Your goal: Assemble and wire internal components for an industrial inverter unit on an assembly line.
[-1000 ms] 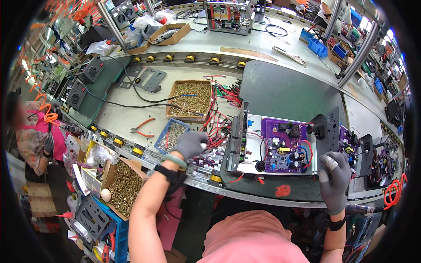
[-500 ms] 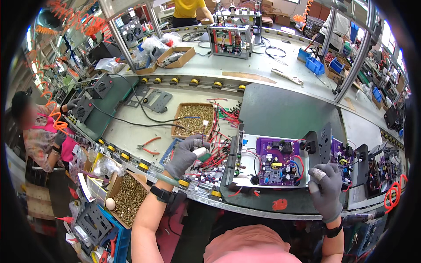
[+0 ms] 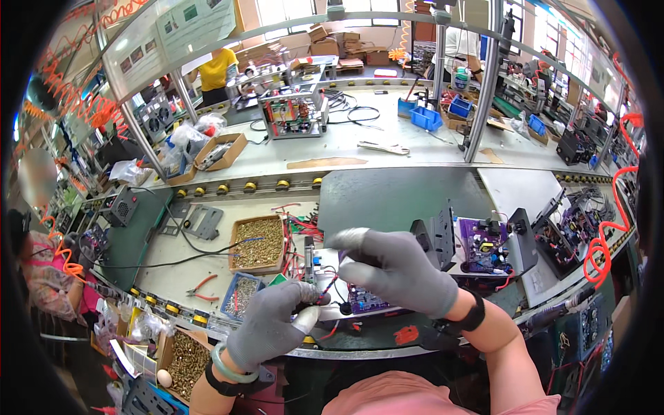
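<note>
My left hand [image 3: 277, 325], in a grey glove with light fingertips, is closed at the left end of an open chassis. Its fingers pinch thin red-and-blue wires [image 3: 328, 289]. My right hand [image 3: 408, 273], gloved too, hangs over the chassis with fingers bent and thumb and forefinger apart; nothing shows between them. A purple circuit board [image 3: 364, 300] lies under that hand, mostly hidden. Beside my left hand stands a blue bin [image 3: 240, 294] of small metal parts. Behind it is a cardboard box [image 3: 257, 243] of brass-coloured fittings.
More purple boards [image 3: 482, 243] with black panels stand to the right. Red-handled pliers [image 3: 203, 288] lie at left, near a green mat [image 3: 138, 238]. A roller rail [image 3: 221, 188] runs behind. A co-worker [image 3: 50, 273] is at far left; an orange coiled hose [image 3: 605, 242] hangs at right.
The view has turned to the right. My right hand has moved left from the chassis's right end to above its board. My left hand has come to the wires at the left end.
</note>
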Available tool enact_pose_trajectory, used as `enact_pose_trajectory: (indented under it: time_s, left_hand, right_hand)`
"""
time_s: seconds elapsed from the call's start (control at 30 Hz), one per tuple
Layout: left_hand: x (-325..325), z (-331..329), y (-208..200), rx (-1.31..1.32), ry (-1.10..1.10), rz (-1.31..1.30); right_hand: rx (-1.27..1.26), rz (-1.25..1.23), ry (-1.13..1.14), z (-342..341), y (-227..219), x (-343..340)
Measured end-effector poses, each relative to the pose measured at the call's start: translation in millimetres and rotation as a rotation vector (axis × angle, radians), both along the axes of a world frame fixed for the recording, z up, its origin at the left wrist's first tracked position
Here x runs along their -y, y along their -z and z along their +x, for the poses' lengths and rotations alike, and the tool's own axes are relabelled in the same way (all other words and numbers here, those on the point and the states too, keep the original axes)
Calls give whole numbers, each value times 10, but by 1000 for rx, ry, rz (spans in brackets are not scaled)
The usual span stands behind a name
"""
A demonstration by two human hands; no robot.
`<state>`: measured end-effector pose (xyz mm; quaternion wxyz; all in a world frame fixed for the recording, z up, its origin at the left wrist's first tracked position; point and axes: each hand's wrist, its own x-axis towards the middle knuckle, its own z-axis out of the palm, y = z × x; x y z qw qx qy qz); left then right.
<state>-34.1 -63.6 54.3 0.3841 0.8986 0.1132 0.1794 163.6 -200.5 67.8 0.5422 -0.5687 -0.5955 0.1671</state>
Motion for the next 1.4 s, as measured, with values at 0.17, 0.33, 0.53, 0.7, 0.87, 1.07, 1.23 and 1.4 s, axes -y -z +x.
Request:
enact_pose_trajectory:
  time_s: [0.17,0.33,0.53,0.7,0.87,1.07,1.23,1.4]
  left_hand:
    - [129,80,-72,87,34,-627]
    - [111,262,-179,-228,197,-752]
    - [212,443,-140,210,49,-1004]
    - [257,594,-89,340,34,-1279]
    - [234,676,24,247,-29,-686]
    - [-216,978,245,-171,34,-252]
    - [-338,1204,411,-239,48,33]
    - [-329,1246,401,-421,81,39]
  right_hand:
    - [-180,-6,49,-33,-3,-64]
    - [-260,12,190,59,30,57]
    - [-677,17,106,116,60,141]
    - [-186,-177,54,-35,248,50]
    - [-15,-106,188,90,368,89]
    - [469,-138,361,353,418,274]
    - [739,-69,548,521,568,460]
    - [682,-41,523,525,702,493]
